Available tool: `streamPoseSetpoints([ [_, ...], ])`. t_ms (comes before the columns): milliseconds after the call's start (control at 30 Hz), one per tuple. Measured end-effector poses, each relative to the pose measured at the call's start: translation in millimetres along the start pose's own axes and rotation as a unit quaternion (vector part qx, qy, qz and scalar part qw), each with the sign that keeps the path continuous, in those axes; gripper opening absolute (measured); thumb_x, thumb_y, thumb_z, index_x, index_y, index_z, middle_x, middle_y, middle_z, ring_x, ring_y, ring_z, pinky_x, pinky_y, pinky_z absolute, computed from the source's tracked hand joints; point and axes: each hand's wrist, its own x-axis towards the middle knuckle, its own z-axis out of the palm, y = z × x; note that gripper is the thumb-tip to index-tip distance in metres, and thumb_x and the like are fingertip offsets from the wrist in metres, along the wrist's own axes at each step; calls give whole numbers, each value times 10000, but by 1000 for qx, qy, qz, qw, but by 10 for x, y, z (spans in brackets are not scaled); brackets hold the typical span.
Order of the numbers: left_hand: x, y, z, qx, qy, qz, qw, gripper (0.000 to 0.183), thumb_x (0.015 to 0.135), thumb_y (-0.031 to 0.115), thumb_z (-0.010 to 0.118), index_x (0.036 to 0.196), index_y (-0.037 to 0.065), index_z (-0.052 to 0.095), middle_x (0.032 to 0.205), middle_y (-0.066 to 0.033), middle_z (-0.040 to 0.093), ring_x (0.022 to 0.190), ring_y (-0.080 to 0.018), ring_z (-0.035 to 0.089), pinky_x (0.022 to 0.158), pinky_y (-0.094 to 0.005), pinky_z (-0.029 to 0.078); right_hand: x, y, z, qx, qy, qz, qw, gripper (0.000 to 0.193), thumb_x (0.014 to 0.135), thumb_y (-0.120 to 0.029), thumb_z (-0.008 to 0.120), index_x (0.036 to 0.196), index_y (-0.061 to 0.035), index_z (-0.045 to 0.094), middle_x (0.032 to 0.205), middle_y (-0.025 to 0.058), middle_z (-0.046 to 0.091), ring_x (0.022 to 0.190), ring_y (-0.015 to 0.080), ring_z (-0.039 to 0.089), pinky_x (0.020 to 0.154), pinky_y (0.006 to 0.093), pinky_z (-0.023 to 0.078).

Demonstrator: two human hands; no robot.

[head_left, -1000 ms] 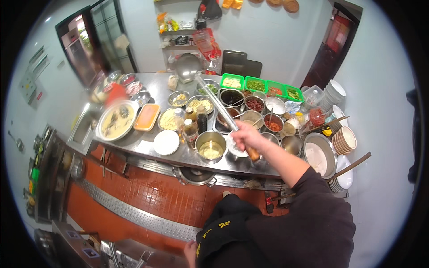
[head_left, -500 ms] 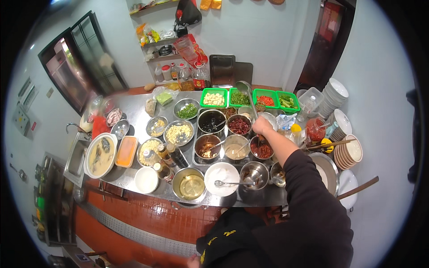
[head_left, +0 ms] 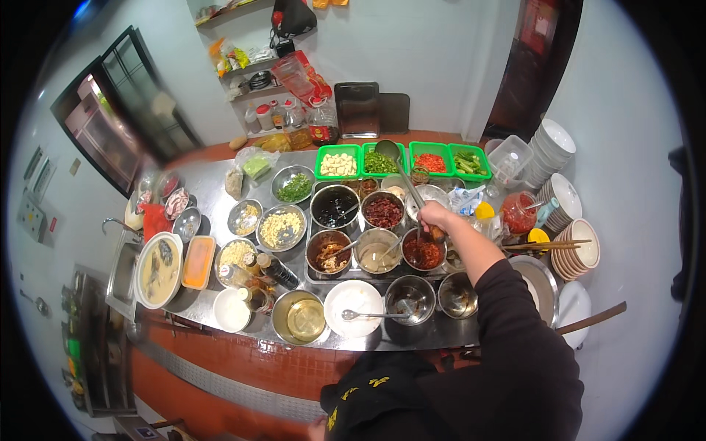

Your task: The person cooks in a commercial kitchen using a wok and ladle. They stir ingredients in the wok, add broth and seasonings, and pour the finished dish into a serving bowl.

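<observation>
Nearest you, your dark-sleeved right forearm comes up from the lower edge across the steel tabletop [head_left: 220, 184]. Along the near edge stand a round steel pot of yellow oil [head_left: 299, 317], a white plate with a metal spoon lying across it [head_left: 351, 307] and two empty steel bowls [head_left: 409, 298].

Your right hand [head_left: 435, 219] hovers just above the steel bowl of red chilli sauce [head_left: 423, 251], its fingers clenched around the handle of a long steel ladle [head_left: 401, 170]. The ladle slants up and away from your fist, and its round bowl end hangs over the green tray of chopped green vegetable [head_left: 380, 161] at the back. Your left hand is out of sight.

Left of the chilli sauce sit a steel bowl of pale brown paste [head_left: 378, 252] and a steel bowl of brown chunky mix [head_left: 328, 252], each with a spoon in it. Behind them are a bowl of dark red dried chilli [head_left: 383, 212] and a bowl of black liquid [head_left: 334, 206].

Farther left you have a large white bowl of soup [head_left: 157, 269], an orange rectangular tub [head_left: 197, 262] and a steel bowl of chopped pale garlic [head_left: 281, 228]. On your right, stacks of white bowls [head_left: 553, 151] rise, with chopsticks [head_left: 560, 244] laid on a brown-rimmed stack.

At the far edge a row of green trays holds pale cloves [head_left: 338, 162], red chilli pieces [head_left: 431, 159] and green chillies [head_left: 469, 160]. Bottles and a dark flat tray [head_left: 357, 109] lean near the wall.
</observation>
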Motion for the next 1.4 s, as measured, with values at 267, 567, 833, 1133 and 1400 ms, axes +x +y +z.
streamPoseSetpoints([
  [267, 156, -114, -93, -37, -5, -20, 999, 365, 925, 221, 551, 1184, -12, 658, 1004, -146, 711, 925, -239, 645, 837, -368, 504, -5, -15, -76, 195, -67, 108, 972, 184, 882, -103, 571, 720, -105, 485, 522, 2, 465, 400, 138, 471, 388, 316, 370],
  [567, 166, -254, -82, 84, -22, 2, 996, 365, 930, 245, 552, 1166, -14, 655, 1098, -218, 678, 1025, -310, 623, 902, -377, 478, 87, -113, -129, 290, -152, 80, 942, 289, 905, -144, 556, 630, -142, 467, 503, -9, 471, 395, 123, 459, 398, 305, 374],
  [833, -52, -24, -135, 49, -3, 31, 998, 374, 931, 261, 544, 1148, -21, 657, 1069, -238, 677, 1005, -331, 628, 894, -394, 473, -47, -58, 141, -150, 86, -56, 983, 105, 800, 0, 532, 897, 38, 549, 643, 125, 597, 444, 227, 567, 442, 374, 459],
  [1133, 13, -38, -70, 43, -6, 22, 999, 371, 934, 265, 543, 1142, -21, 657, 1059, -237, 676, 992, -331, 627, 885, -396, 473, 80, -64, -141, 264, -133, 106, 950, 302, 932, -189, 574, 655, -151, 461, 509, -57, 452, 391, 82, 440, 389, 270, 346],
  [1400, 47, -82, -104, 38, -3, 23, 999, 370, 936, 268, 543, 1137, -21, 657, 1049, -235, 676, 981, -330, 625, 877, -398, 473, 41, -131, -127, 384, -196, 104, 896, 349, 952, -233, 562, 634, -185, 425, 501, -84, 434, 378, 59, 401, 394, 262, 333],
])
